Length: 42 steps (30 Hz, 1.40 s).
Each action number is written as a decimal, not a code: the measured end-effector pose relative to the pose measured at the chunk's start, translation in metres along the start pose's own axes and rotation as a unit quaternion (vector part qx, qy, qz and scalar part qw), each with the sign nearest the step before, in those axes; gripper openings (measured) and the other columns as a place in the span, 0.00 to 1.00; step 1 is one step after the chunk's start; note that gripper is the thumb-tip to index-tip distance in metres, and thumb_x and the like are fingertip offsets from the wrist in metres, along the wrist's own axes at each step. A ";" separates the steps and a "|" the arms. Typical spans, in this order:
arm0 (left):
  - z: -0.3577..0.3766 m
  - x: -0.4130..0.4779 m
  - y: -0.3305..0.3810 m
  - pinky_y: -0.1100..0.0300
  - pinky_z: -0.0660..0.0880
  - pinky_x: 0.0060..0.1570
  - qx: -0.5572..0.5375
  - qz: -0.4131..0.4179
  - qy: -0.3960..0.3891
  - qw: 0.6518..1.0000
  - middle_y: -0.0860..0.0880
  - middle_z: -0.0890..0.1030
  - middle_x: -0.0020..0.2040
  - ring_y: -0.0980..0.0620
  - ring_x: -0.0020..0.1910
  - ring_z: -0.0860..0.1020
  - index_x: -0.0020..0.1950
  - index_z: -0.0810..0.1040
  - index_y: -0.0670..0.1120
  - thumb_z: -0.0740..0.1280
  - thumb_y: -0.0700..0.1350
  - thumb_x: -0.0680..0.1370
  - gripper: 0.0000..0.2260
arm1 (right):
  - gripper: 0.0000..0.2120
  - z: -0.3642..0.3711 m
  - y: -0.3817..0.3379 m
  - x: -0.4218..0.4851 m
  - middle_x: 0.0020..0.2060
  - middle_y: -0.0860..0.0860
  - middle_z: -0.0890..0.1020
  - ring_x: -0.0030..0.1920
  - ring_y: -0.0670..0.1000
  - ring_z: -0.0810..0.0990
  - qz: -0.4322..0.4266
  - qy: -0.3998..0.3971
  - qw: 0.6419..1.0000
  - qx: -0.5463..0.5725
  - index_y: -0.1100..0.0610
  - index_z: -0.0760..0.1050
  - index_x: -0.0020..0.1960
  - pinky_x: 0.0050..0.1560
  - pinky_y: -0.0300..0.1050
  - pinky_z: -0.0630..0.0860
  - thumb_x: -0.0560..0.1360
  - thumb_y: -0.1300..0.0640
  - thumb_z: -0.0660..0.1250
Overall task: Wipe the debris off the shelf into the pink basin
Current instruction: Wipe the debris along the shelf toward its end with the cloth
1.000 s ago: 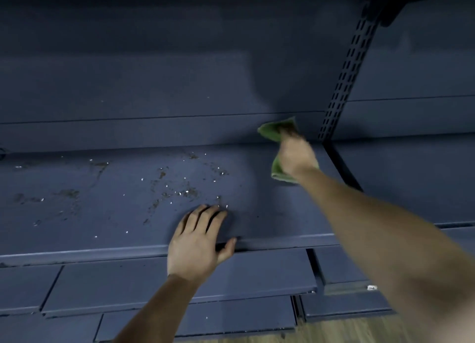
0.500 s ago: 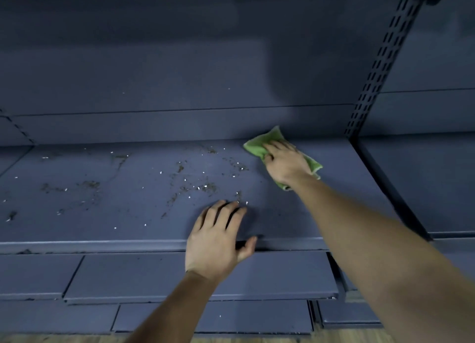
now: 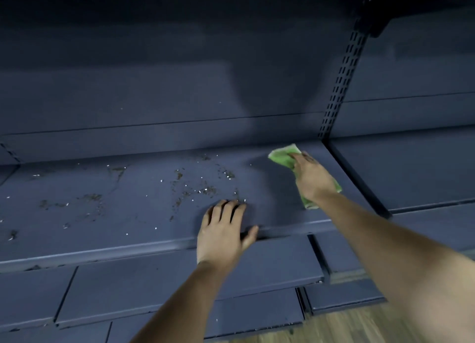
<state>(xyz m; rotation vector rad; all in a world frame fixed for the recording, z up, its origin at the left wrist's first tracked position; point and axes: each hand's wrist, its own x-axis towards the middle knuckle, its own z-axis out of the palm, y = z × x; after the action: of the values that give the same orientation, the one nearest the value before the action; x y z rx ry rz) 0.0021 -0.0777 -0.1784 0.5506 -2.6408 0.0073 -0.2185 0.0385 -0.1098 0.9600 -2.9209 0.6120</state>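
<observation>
Here the flat-fingered right grip (image 3: 312,178) presses a green cloth (image 3: 282,156) at the back right corner of the shelf (image 3: 128,239), seemingly to sweep the mid-shelf debris (image 3: 200,191), while the empty, splayed left grip (image 3: 221,236) braces its front edge; pink basin unseen.

Slotted upright post (image 3: 341,77), lower shelf tiers (image 3: 144,286), wooden floor (image 3: 347,327)
</observation>
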 end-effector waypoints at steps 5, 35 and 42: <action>-0.004 0.000 0.003 0.49 0.73 0.60 -0.016 -0.018 -0.021 0.999 0.50 0.79 0.60 0.46 0.61 0.75 0.62 0.78 0.48 0.59 0.61 0.75 0.23 | 0.23 0.020 0.032 -0.034 0.76 0.51 0.62 0.77 0.53 0.56 0.025 -0.017 0.998 -0.051 0.54 0.60 0.75 0.76 0.51 0.51 0.81 0.51 0.47; -0.050 -0.074 -0.216 0.50 0.70 0.57 0.008 -0.070 0.068 0.995 0.48 0.81 0.56 0.44 0.55 0.77 0.56 0.80 0.45 0.58 0.51 0.77 0.17 | 0.22 0.121 -0.231 -0.047 0.71 0.54 0.69 0.73 0.56 0.65 0.016 0.020 0.999 0.039 0.53 0.65 0.71 0.72 0.50 0.62 0.78 0.58 0.55; -0.049 -0.073 -0.214 0.49 0.71 0.55 0.016 -0.076 0.055 0.995 0.48 0.81 0.56 0.43 0.54 0.77 0.56 0.80 0.45 0.58 0.50 0.77 0.16 | 0.20 0.118 -0.196 -0.048 0.70 0.51 0.71 0.74 0.55 0.63 0.032 0.059 0.998 0.004 0.52 0.69 0.69 0.74 0.52 0.56 0.79 0.55 0.55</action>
<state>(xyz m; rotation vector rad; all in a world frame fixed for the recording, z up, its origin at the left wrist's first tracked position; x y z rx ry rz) 0.1645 -0.2429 -0.1827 0.7393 -2.4894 0.0335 -0.0543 -0.1219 -0.1536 0.8053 -2.8562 0.6596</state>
